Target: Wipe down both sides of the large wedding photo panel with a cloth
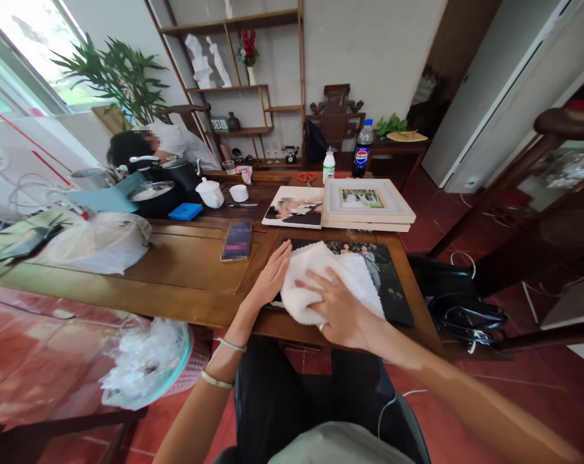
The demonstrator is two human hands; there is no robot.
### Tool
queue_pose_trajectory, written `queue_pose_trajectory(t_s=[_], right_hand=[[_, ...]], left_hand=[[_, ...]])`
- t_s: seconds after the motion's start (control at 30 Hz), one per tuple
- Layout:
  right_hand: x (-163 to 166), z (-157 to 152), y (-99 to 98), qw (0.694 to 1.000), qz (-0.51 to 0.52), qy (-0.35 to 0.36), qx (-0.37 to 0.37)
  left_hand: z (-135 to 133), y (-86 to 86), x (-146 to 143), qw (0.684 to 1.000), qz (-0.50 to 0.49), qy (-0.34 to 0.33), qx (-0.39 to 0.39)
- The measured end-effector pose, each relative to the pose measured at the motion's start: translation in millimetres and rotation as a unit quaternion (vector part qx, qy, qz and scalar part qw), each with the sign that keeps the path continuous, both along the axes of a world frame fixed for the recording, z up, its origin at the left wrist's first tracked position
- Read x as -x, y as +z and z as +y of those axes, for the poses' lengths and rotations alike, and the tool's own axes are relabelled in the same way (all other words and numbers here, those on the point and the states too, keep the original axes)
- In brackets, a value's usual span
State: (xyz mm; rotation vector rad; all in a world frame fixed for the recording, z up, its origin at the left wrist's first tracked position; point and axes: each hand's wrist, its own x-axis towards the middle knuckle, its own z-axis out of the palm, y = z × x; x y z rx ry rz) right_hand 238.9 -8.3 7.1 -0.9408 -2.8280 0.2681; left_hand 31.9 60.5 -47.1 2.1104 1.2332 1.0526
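A white fluffy cloth (357, 274) lies spread over a dark photo panel (396, 293), whose picture of people shows past the cloth's upper right edge. My right hand (338, 303) rests on the cloth with its fingers spread, pressing it against the panel. At the panel's left edge lies my left hand (272, 274), fingers stretched out and touching the border beside the cloth. Much of the panel's left part is hidden under the cloth and my hands.
Behind the panel are a photo print (294, 209) and stacked white frames (398, 206). A phone (236, 240) lies to the left on the wooden table (190, 277). Farther back stand a cola bottle (362, 151), a white bottle (329, 166) and red scissors (307, 177). A person (176, 142) leans at the far left.
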Motion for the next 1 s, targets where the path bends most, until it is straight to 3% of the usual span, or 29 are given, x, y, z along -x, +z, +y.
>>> queue_pose_trajectory(t_s=[0.13, 0.27, 0.5, 0.6, 0.87, 1.0], right_hand=[[-15, -26, 7.8, 0.995, 0.052, 0.075, 0.040], [-48, -29, 14.3, 0.990, 0.096, 0.070, 0.080], [-93, 19, -3.8, 0.973, 0.096, -0.188, 0.092], [-77, 51, -5.1, 0.965, 0.108, -0.215, 0.101], [21, 115, 3.0, 0.970, 0.160, -0.168, 0.071], [16, 116, -1.4, 0.972, 0.164, -0.155, 0.071]], left_hand=[[0, 0.9, 0, 1.000, 0.013, -0.007, 0.002], [0, -1.4, 1, 0.998, 0.052, -0.016, -0.021], [2, -2.3, 2, 0.996, 0.081, -0.017, -0.034], [2, -2.4, 2, 0.996, 0.079, -0.017, -0.034], [5, -8.5, 6, 0.996, 0.084, -0.002, -0.033], [5, -9.0, 6, 0.997, 0.077, 0.005, -0.029]])
